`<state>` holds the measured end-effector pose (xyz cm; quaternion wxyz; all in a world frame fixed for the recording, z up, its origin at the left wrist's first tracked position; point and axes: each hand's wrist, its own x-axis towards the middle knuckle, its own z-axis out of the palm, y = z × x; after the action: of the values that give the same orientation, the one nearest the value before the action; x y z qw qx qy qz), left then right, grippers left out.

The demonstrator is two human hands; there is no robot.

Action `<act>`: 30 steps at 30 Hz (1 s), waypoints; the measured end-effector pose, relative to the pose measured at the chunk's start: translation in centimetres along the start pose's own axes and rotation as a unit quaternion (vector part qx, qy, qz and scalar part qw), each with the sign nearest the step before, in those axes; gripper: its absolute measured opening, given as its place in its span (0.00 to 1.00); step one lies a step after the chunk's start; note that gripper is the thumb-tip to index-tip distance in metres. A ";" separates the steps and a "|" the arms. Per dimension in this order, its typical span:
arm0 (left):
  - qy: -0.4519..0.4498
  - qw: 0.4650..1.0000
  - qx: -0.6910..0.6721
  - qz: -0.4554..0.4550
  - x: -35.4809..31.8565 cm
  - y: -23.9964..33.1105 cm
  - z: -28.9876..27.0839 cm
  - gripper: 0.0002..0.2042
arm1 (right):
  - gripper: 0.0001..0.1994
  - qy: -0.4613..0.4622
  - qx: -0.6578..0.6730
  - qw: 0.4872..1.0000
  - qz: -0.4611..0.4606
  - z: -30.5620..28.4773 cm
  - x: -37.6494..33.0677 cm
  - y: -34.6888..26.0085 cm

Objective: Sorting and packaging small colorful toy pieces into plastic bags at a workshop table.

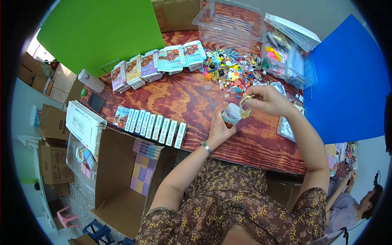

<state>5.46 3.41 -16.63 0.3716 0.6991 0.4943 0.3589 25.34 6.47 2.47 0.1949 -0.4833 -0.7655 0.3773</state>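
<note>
My left hand (219,131) grips a small printed box (232,114), tilted, its top end open. Pinched in my right hand (267,99) is a yellowish looped band (245,109), perhaps a hair tie, hanging beside the mouth of the box. Beyond my hands lies a pile of small colourful trinkets (234,67) on the wood-patterned table (175,96). To the left of my left hand, a row of filled-looking small boxes (157,126) stands along the front edge. Flat stacks of printed cartons (151,65) lean in a line farther back.
Clear plastic bins (228,26) stand at the back. A green panel (102,32) and a blue panel (351,81) flank the table. Silvery packets (286,128) lie right of my right hand. An open cardboard box (118,175) sits below the left edge. Another person (347,212) sits at far right.
</note>
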 end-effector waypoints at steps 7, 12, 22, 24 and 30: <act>-0.008 0.999 -0.010 0.036 -1.3 0.6 -0.4 0.37 | 0.10 -0.013 -0.034 0.999 0.013 3.5 -0.6 0.1; 0.005 0.997 -0.013 0.078 -1.5 2.0 0.0 0.38 | 0.15 0.085 -0.145 0.983 -0.069 5.3 -2.2 2.6; -0.029 0.993 -0.105 0.045 -2.0 1.0 1.2 0.38 | 0.10 0.404 -0.157 0.888 0.156 -5.2 -12.2 14.7; -0.034 0.995 -0.074 0.059 -2.4 -0.5 2.6 0.39 | 0.11 0.407 -0.197 0.858 0.242 -5.7 -14.8 20.2; -0.007 0.991 0.007 0.131 -2.2 -1.2 3.0 0.41 | 0.17 0.374 -0.157 0.826 0.390 -2.2 -15.3 24.9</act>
<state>6.97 1.14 -19.35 0.3199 0.7631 0.3985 0.3957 48.50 -0.08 -14.19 0.2247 -0.8699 -0.4304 0.0868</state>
